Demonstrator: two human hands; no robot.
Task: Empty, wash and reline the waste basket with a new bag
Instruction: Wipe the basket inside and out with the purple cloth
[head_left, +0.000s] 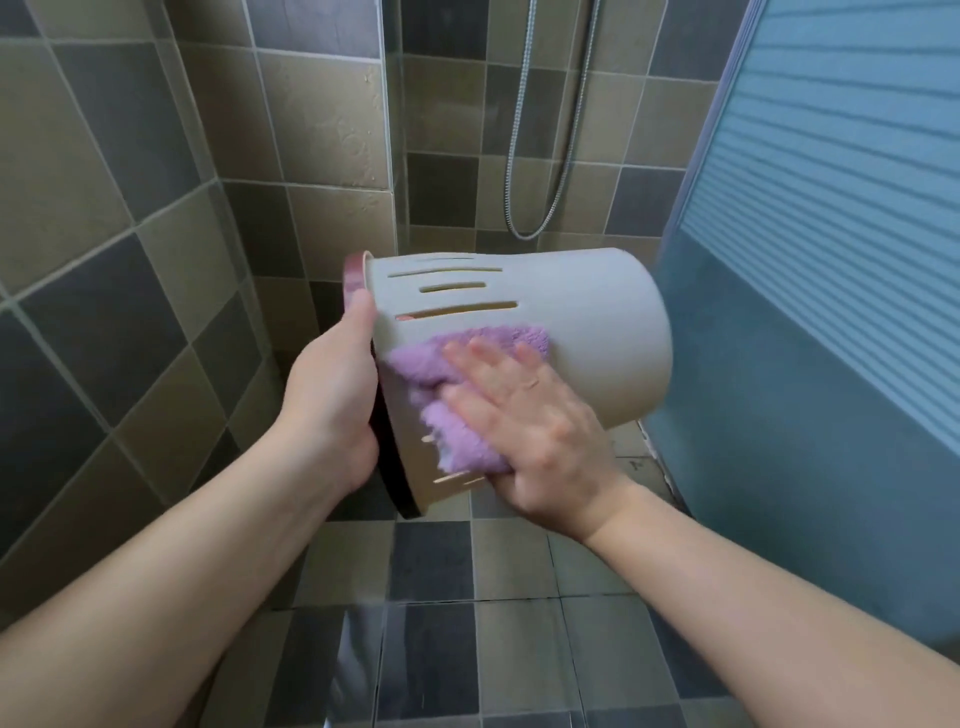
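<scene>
1. One basket (571, 332), pale grey with a dark red rim, is held on its side in the air above the tiled floor (519, 571). Its mouth faces left and its closed base faces right.
2. Four long slots show in a row on the upper side of the basket near the rim. A few more slots show low down by the cloth; their number cannot be told.
3. One purple cloth (441, 384), fluffy, lies against the basket's outer wall, on the side nearest the camera.
4. The left hand (332, 395) grips the basket at the rim, thumb on the outer wall and the other fingers hidden behind the rim.
5. The right hand (530, 431) lies flat on the cloth with straight, spread fingers and presses it against the basket wall; the fingertips are blurred.
6. Two bare forearms reach in from the bottom corners.
7. One metal shower hose (524, 156) hangs in a loop on the tiled wall (104, 208) behind the basket.
8. One blue ribbed panel (831, 208) stands at the right, just beside the basket's base.
</scene>
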